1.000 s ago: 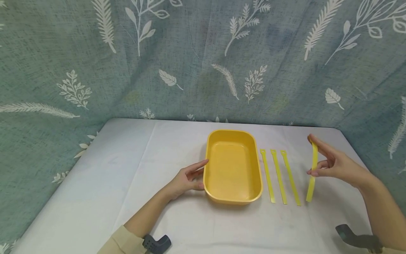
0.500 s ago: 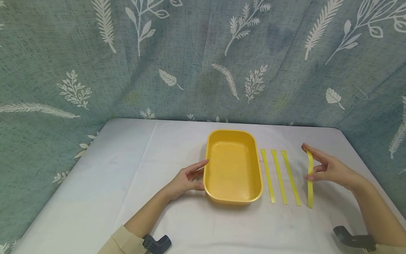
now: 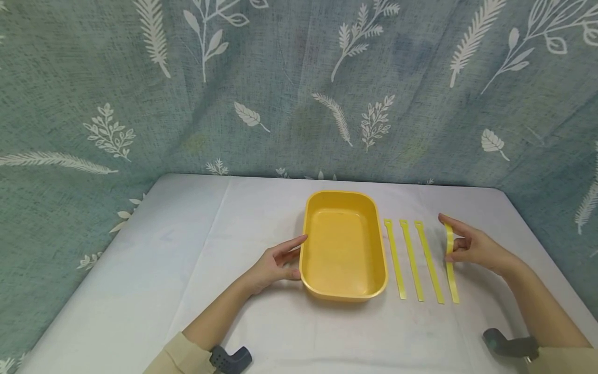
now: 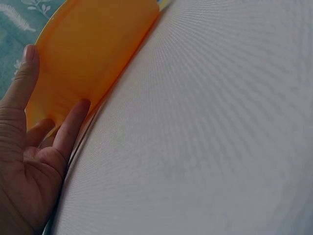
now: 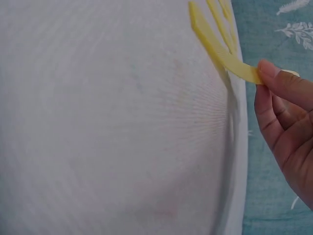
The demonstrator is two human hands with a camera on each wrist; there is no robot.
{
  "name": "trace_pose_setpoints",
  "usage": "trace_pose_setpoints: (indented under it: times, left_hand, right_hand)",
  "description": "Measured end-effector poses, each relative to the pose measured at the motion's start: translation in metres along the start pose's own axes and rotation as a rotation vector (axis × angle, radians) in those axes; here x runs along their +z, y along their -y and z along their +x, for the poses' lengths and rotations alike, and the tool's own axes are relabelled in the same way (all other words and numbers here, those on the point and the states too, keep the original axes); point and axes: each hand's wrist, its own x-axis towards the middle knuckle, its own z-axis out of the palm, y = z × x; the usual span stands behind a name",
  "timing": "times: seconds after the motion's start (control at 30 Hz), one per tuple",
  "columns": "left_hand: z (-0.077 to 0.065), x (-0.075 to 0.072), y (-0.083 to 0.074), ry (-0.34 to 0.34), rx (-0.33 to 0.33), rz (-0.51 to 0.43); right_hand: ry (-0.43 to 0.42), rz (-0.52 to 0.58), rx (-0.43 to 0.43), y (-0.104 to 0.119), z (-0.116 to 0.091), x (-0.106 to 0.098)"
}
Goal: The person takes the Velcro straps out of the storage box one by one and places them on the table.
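Note:
A yellow rectangular plastic tub (image 3: 343, 254) with rounded corners stands on the white table. My left hand (image 3: 272, 269) rests against its left side, fingers loosely extended; the left wrist view shows the fingertips touching the outer wall of the tub (image 4: 93, 49). To the right of the tub, my right hand (image 3: 486, 253) pinches a flat yellow strip (image 3: 452, 283) between thumb and fingers. The strip bends slightly, as the right wrist view of this yellow strip (image 5: 215, 49) also shows. Its far end is partly hidden by the fingers.
Between tub and right hand, several similar yellow strips (image 3: 412, 262) with slotted heads lie side by side. A white cloth (image 3: 224, 223) covers the table. Behind hangs a blue-green patterned curtain (image 3: 289, 104). Dark devices (image 3: 231, 359) are worn at both wrists.
My right hand has moved left and slightly down with the yellow strip, bringing it beside the lying strips. The left hand and the tub have stayed in place.

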Motion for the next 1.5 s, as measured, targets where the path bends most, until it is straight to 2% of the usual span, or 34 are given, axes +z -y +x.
trace_pose_setpoints:
  times: [0.37,0.67,0.83,0.9,1.13,1.5]
  left_hand:
    - [0.000,0.001,-0.001,0.002,0.007,-0.027]
    - [-0.001,0.001,0.001,0.005,-0.002,-0.021]
    - [0.000,0.001,0.002,0.009,0.004,-0.033]
    - [0.000,0.001,0.002,0.008,0.003,-0.029]
    - [-0.001,0.001,0.002,0.004,0.000,-0.016]
    - [-0.001,0.001,0.001,0.006,0.007,-0.017]
  right_hand:
    - [0.010,0.037,0.027,-0.012,0.003,0.003]
    - [-0.007,0.023,-0.033,-0.015,0.005,0.006]
    - [-0.017,-0.015,-0.011,-0.016,0.005,0.008]
    - [-0.028,-0.045,0.023,-0.015,0.005,0.008]
    - [-0.074,-0.237,0.091,-0.015,0.007,0.011]
    - [-0.131,-0.301,0.086,-0.018,0.005,0.012]
